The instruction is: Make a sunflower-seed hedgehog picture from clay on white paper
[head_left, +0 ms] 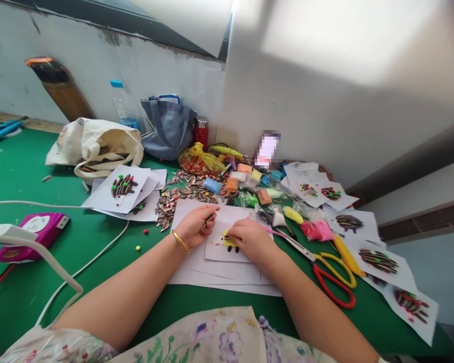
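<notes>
Green table (18, 174), cluttered. Yellow clay (230, 242) on white sheet (230, 256), between left hand (197, 225) and right hand (250, 239). Risk: pressing too hard could dent clay; sheet looks loose, could slide under push. Scissors (313, 256) close to right forearm (310, 302), sideways swing could knock them. Left hand curled round few seeds (209, 220). Right hand reaches in palm-down, fingertips bunched on clay; can't tell what they pinch.
</notes>
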### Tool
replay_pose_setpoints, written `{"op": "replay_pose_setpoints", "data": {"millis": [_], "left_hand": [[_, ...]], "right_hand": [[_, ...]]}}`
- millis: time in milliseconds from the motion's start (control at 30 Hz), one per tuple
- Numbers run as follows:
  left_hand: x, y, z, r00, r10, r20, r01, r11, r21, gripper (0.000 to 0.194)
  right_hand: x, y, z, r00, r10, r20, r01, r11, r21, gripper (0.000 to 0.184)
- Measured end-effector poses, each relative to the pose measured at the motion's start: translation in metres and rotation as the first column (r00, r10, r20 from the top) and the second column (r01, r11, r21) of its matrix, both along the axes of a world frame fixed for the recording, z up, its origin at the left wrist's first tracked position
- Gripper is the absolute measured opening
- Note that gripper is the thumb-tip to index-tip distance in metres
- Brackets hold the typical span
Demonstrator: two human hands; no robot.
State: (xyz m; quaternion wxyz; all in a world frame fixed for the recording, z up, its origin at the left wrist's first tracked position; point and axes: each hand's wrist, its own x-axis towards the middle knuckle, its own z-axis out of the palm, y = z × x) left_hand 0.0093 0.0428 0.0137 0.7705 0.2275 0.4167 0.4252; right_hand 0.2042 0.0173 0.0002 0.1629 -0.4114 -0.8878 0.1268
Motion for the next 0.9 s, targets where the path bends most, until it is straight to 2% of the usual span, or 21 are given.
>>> {"op": "replay_pose_setpoints", "data": {"millis": [233, 367, 533, 700, 900], "left_hand": [[-0.001, 0.000, 0.003, 0.999, -0.018, 0.028, 0.019, 0.999, -0.030, 0.012], [-0.001, -0.004, 0.006, 0.994, -0.050, 0.097, 0.057, 0.996, -0.075, 0.018], [0.005, -0.012, 0.010, 0.985, -0.131, 0.114, 0.138, 0.989, -0.057, 0.025], [0.014, -0.024, 0.013, 0.976, -0.217, 0.029, 0.218, 0.976, -0.026, 0.026], [0.018, -0.031, 0.012, 0.970, -0.232, -0.067, 0.234, 0.971, 0.035, 0.029]], "right_hand": [[0.007, -0.004, 0.010, 0.999, -0.029, -0.012, 0.029, 1.000, -0.002, 0.031], [0.008, -0.008, 0.015, 0.984, -0.094, -0.154, 0.105, 0.992, 0.066, 0.029], [-0.002, -0.012, 0.017, 0.937, -0.140, -0.321, 0.167, 0.984, 0.059, 0.021], [-0.009, -0.014, 0.021, 0.906, -0.149, -0.397, 0.174, 0.984, 0.028, 0.020], [-0.008, -0.016, 0.024, 0.930, -0.150, -0.336, 0.158, 0.987, -0.006, 0.016]]}}
